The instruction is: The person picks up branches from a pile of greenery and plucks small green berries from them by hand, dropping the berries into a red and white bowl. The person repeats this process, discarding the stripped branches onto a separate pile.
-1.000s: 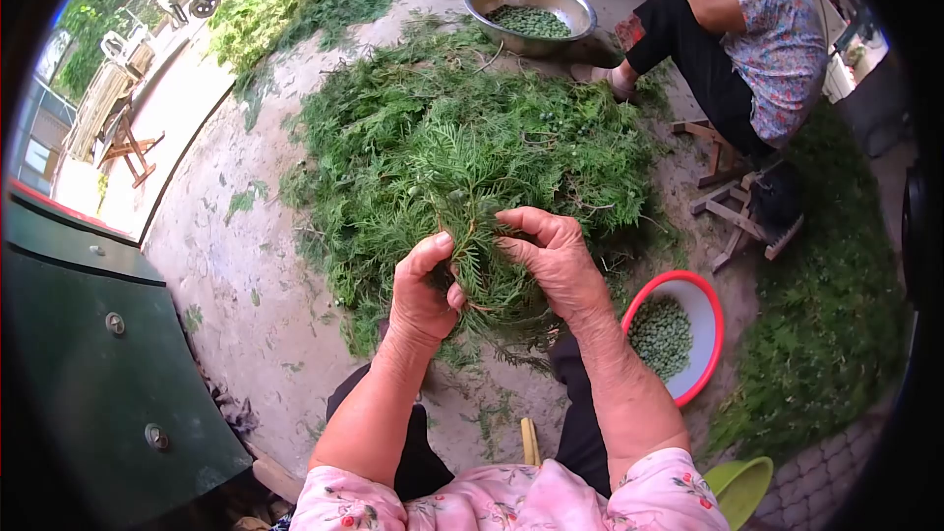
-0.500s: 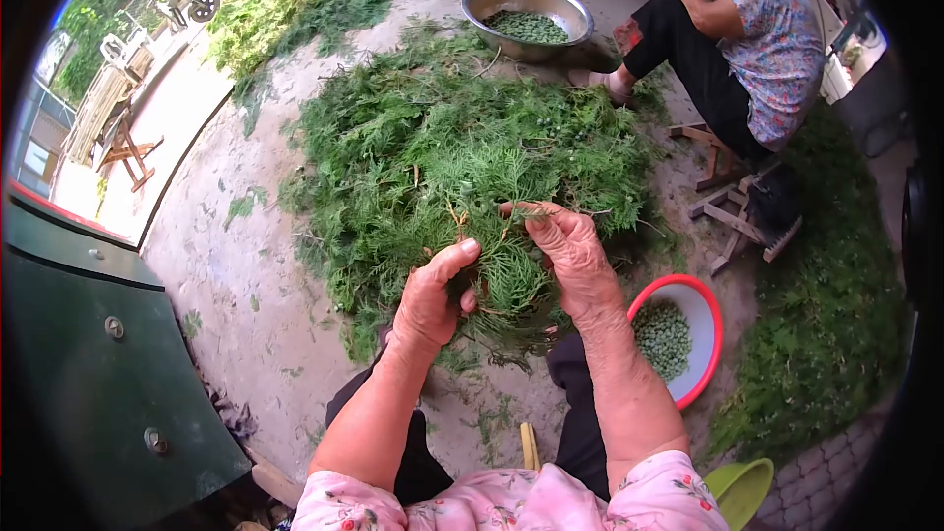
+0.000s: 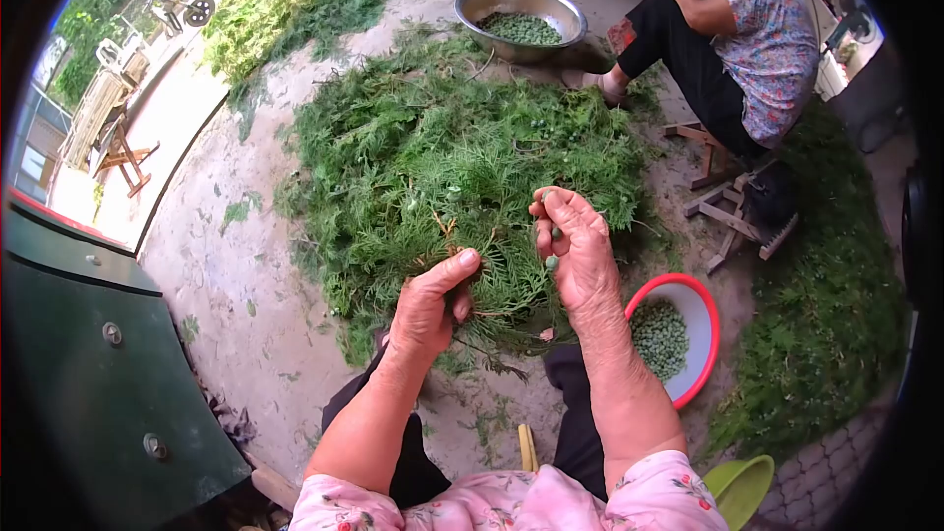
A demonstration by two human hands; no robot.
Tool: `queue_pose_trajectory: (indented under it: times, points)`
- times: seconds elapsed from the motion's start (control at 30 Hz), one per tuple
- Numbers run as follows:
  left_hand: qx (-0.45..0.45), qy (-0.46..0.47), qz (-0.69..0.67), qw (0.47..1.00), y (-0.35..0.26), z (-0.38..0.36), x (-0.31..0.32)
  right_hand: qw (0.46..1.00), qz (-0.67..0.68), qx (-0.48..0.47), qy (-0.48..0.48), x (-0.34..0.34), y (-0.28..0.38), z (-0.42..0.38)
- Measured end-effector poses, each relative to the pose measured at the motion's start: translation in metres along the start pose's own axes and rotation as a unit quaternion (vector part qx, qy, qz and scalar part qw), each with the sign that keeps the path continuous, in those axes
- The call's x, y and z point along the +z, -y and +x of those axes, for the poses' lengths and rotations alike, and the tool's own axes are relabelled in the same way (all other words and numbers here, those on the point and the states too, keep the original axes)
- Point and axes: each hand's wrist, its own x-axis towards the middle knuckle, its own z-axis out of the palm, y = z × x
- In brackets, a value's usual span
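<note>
My left hand (image 3: 429, 305) is closed around a leafy evergreen sprig (image 3: 503, 285), its flat green fronds spreading right from the thumb. To its right, my right hand (image 3: 583, 254) is raised apart from the sprig with curled fingers. Small round green cones (image 3: 552, 263) show at its fingers and palm; how many it holds is hidden. Beneath and beyond both hands lies a wide pile of evergreen branches (image 3: 393, 157). A white basin with a red rim (image 3: 716, 334) stands by my right forearm, with many green cones (image 3: 659, 337) in it.
Beyond the pile, a metal basin (image 3: 470, 8) holds more green cones. At the upper right a person (image 3: 767, 49) sits working with greenery in their hands. A wooden stool (image 3: 726, 221) and more branches (image 3: 816, 334) lie at right; a dark green panel (image 3: 88, 383) stands at left.
My right hand has come away from the sprig, and green cones now show in its fingers. My left hand keeps its hold on the sprig. The view has shifted slightly.
</note>
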Motion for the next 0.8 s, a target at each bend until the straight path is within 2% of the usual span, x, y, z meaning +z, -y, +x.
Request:
queue_pose_trajectory:
  times: [0.07, 0.17, 0.3, 0.37, 0.43, 0.47, 0.53, 0.57, 0.63, 0.67, 0.73, 0.8]
  points:
    - [-0.002, 0.002, -0.013, 1.000, 0.000, 0.002, -0.002, 0.994, 0.016, 0.078, 0.077, -0.002, -0.004, 0.001]
    - [-0.017, 0.020, -0.037, 0.999, 0.000, 0.003, -0.004, 0.988, 0.040, 0.119, 0.091, 0.009, -0.007, -0.005]
    - [-0.029, 0.024, -0.047, 0.998, 0.001, 0.005, -0.005, 0.973, 0.027, 0.168, 0.156, 0.013, 0.000, -0.014]
    - [-0.031, 0.022, -0.039, 0.998, 0.002, 0.005, -0.005, 0.972, 0.023, 0.167, 0.165, 0.009, -0.008, -0.011]
    - [-0.021, 0.025, -0.021, 0.999, 0.000, 0.004, -0.002, 0.989, -0.015, 0.076, 0.123, 0.010, -0.014, -0.010]
    - [-0.021, 0.025, -0.021, 0.999, -0.001, 0.003, -0.001, 0.989, -0.015, 0.076, 0.123, 0.008, -0.016, -0.007]
    - [-0.030, 0.015, -0.008, 0.999, -0.002, 0.001, 0.000, 0.981, -0.158, -0.110, 0.026, 0.006, -0.016, -0.001]
    - [-0.030, 0.015, -0.008, 0.999, -0.004, -0.001, 0.001, 0.990, -0.126, -0.066, -0.012, 0.005, -0.007, -0.003]
    - [-0.023, -0.009, 0.005, 1.000, -0.005, -0.003, 0.003, 0.999, -0.030, -0.008, 0.042, -0.004, 0.001, 0.004]
    - [-0.023, -0.009, 0.005, 1.000, -0.004, -0.003, 0.003, 0.999, -0.030, -0.008, 0.042, -0.002, 0.002, 0.003]
    - [-0.038, 0.010, 0.013, 0.999, -0.003, -0.002, 0.001, 0.994, 0.037, 0.094, 0.036, 0.006, 0.001, -0.001]
    - [-0.052, 0.016, 0.018, 0.998, -0.001, -0.001, 0.000, 0.991, 0.027, 0.120, 0.045, 0.007, -0.002, -0.004]
